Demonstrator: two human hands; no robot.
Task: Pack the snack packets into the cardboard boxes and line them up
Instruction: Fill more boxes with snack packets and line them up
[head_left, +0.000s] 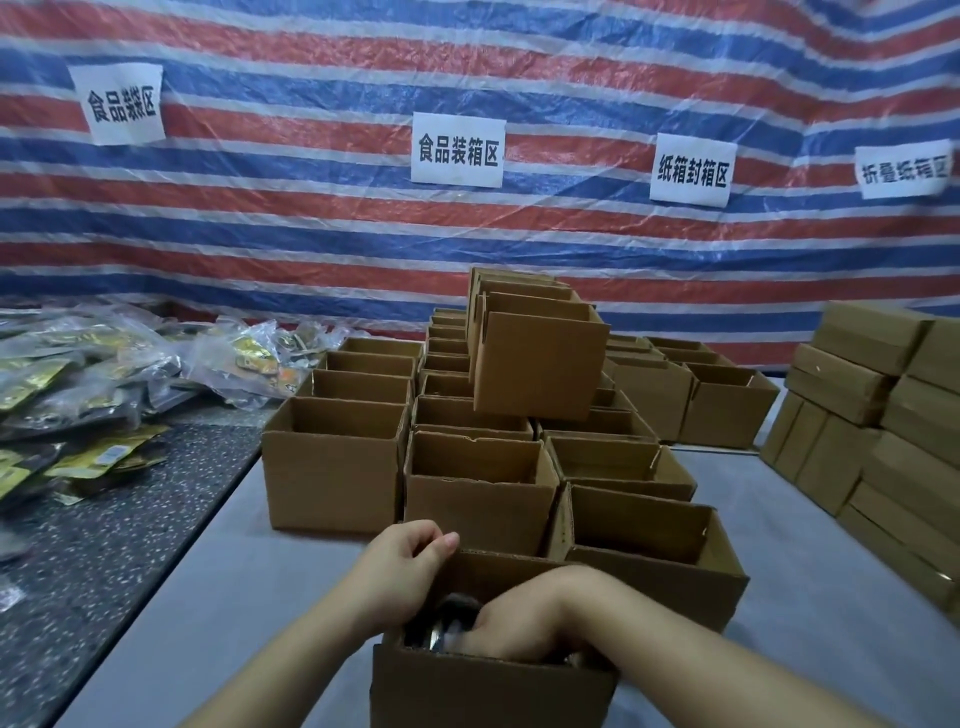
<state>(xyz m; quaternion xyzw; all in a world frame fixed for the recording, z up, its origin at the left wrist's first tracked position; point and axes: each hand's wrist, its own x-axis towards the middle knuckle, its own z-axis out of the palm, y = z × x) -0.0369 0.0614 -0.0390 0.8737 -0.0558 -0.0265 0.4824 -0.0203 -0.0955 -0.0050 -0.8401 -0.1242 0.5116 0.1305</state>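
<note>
Down at the near edge, both hands work at one open box (483, 686). The left hand (400, 566) curls its fingers over the box's far left rim and grips it. The right hand (511, 621) reaches down inside the box, its fingers hidden below the rim, so whether they grip anything cannot be told; a dark, shiny packet (441, 626) shows in the box just beside that hand.

Beyond the box, rows of open, empty boxes (483, 483) stand touching one another on the grey table (249, 597), with a tilted stack of nested boxes (535, 353) resting on top of the middle row. Closed boxes (883, 415) are piled at the right edge. To the left, a heap of loose packets (88, 379) in clear and yellow wrapping lies on a dark speckled surface (130, 519). A red, white and blue striped tarp (467, 62) hangs behind, carrying four white paper signs (458, 150) with Chinese characters.
</note>
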